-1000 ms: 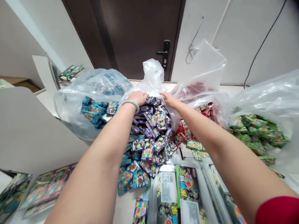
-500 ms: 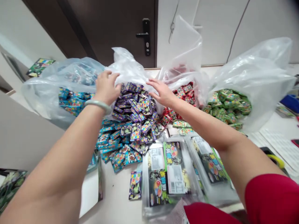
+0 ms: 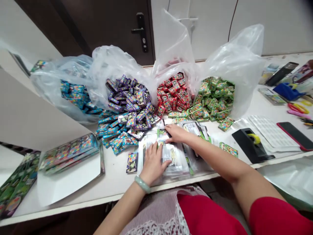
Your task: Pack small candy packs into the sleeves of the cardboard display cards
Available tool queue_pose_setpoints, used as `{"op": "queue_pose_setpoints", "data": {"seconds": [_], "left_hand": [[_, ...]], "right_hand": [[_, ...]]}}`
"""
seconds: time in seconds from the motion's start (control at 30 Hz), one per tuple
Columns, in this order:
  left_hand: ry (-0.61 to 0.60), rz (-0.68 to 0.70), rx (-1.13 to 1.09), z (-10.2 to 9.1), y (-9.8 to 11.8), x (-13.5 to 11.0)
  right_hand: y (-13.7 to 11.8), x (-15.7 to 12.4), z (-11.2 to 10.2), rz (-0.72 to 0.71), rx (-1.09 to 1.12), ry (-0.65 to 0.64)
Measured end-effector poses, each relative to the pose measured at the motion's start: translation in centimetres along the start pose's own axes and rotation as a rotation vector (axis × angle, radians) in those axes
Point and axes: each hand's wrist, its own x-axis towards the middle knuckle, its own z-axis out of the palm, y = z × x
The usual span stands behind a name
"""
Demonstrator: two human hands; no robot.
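My left hand (image 3: 154, 163), with a pale green bangle on its wrist, lies flat with fingers spread on a stack of clear plastic sleeves (image 3: 173, 160) holding printed cards. My right hand (image 3: 177, 133) rests at the far part of the same stack, its thumb and fingers apart, beside a small green and black printed patch (image 3: 162, 134). Just beyond the hands are heaps of small candy-like packets: purple ones (image 3: 132, 98), blue ones (image 3: 110, 127), red ones (image 3: 173, 91) and green ones (image 3: 216, 94). One purple packet (image 3: 132, 162) lies alone left of the stack.
Clear plastic bags (image 3: 110, 62) stand open along the back around the heaps. An open white box (image 3: 70, 184) with flat packets is at left. On the right are a black tape dispenser (image 3: 251, 143), a phone (image 3: 294, 133), paper sheets (image 3: 271, 130) and scissors (image 3: 298, 108).
Both hands have come back from the bags at the rear down onto the sleeves near the table's front edge. The view has shifted, showing more of the table's right side.
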Motion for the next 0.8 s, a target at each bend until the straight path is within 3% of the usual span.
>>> {"op": "queue_pose_setpoints", "data": {"seconds": [0.13,0.43,0.57,0.7,0.8], "left_hand": [[0.005,-0.069,-0.012,1.2,0.3,0.5],[0.069,-0.002,-0.143,-0.3,-0.5,-0.2],[-0.041,0.088,-0.066,-0.5,0.1,-1.1],[-0.196,0.167,0.000,0.4,0.2,-1.3],[-0.172,0.229,0.012,0.9,-0.2,-1.2]], "right_hand": [[-0.6,0.8,-0.1,0.059,-0.044,-0.037],[1.2,0.0,-0.7,0.104,0.032,0.028],[1.1,-3.7,-2.1,0.209,0.079,0.086],[-1.2,-8.8,-2.4,0.284,0.172,-0.096],[-2.9,-11.4,-1.4,0.332,0.192,-0.152]]}}
